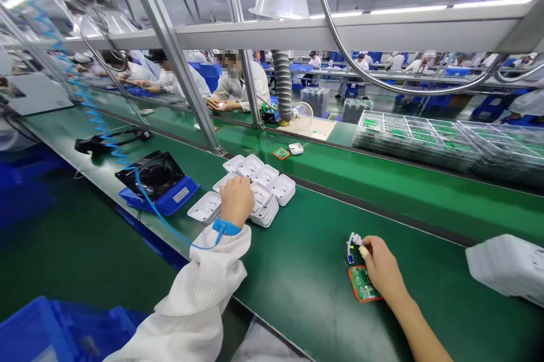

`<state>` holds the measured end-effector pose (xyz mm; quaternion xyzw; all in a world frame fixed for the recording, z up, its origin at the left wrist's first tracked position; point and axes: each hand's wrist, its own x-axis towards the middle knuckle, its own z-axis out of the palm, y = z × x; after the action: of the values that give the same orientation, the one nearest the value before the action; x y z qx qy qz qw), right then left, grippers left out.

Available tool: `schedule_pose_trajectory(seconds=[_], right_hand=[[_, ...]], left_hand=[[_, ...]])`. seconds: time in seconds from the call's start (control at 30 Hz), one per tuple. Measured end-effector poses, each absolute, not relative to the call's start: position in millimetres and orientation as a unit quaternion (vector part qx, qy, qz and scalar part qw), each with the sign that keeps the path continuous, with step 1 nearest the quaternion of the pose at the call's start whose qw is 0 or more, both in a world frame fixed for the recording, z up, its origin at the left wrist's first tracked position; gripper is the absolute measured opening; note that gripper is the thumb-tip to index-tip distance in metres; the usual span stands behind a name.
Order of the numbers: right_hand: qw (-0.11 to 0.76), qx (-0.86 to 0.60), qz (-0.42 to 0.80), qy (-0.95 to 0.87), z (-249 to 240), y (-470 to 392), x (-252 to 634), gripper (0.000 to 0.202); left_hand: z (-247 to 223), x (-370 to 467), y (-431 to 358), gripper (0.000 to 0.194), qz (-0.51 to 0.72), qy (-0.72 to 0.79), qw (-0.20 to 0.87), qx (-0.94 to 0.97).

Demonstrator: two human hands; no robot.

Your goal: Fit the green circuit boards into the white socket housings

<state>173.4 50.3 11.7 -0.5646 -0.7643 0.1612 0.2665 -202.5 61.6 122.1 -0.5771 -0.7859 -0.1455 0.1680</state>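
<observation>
My left hand [237, 200], with a blue wrist strap [226, 227] around its wrist, is curled over several stacks of white square plastic covers [262, 205]. Its fingertips are hidden from me, so whatever they grip does not show. Further right, my right hand [383, 268] pinches a small white plug-like part [357, 239] between thumb and fingers. A short white cable with a blue end [351, 258] hangs beside it. Just below those fingers, a green circuit board with an orange edge [361, 284] lies on the green bench, partly covered by the hand.
A black fan-like unit [157, 172] rests in a blue tray [181, 193] at left. White housings [505, 265] stand at right. Across the strip lie another orange-edged board [281, 153] and a white cover [296, 149]. Clear trays [408, 141] hold boards. Co-workers sit opposite.
</observation>
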Motion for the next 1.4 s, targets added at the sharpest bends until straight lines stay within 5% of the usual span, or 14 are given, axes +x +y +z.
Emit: schedule_pose_trajectory(seconds=[0.13,0.3,0.43,0.67,0.83,1.07,1.23,1.4], right_hand=[[0.337,-0.513,0.189,-0.767,24.6,39.7,162.5,0.019],[0.385,-0.469,0.168,-0.777,33.6,28.9,153.9,0.02],[0.355,-0.514,0.091,-0.775,25.3,33.5,161.6,0.022],[0.293,-0.541,0.056,-0.786,20.9,40.6,163.4,0.026],[0.312,-0.516,0.097,-0.792,29.2,38.6,158.6,0.02],[0.285,-0.536,0.327,-0.724,33.1,44.4,165.7,0.019],[0.325,-0.542,0.14,-0.762,34.5,39.3,159.0,0.018],[0.255,-0.499,0.068,-0.825,32.7,33.3,144.3,0.011]], left_hand=[[116.9,-157.8,55.2,0.018,-0.256,-0.765,0.123,-0.578],[65.3,-56.6,58.3,0.041,-0.302,-0.621,-0.098,-0.717],[30.5,0.5,58.4,0.052,-0.332,-0.526,-0.28,-0.731],[23.7,7.9,56.0,0.046,-0.386,-0.491,-0.477,-0.618],[22.7,6.9,53.3,0.02,-0.41,-0.523,-0.5,-0.555],[36.2,7.2,45.3,0.018,-0.421,-0.491,-0.425,-0.633],[32.0,7.0,48.5,0.025,-0.444,-0.52,-0.391,-0.616],[23.6,6.9,51.2,0.014,-0.432,-0.544,-0.441,-0.568]])
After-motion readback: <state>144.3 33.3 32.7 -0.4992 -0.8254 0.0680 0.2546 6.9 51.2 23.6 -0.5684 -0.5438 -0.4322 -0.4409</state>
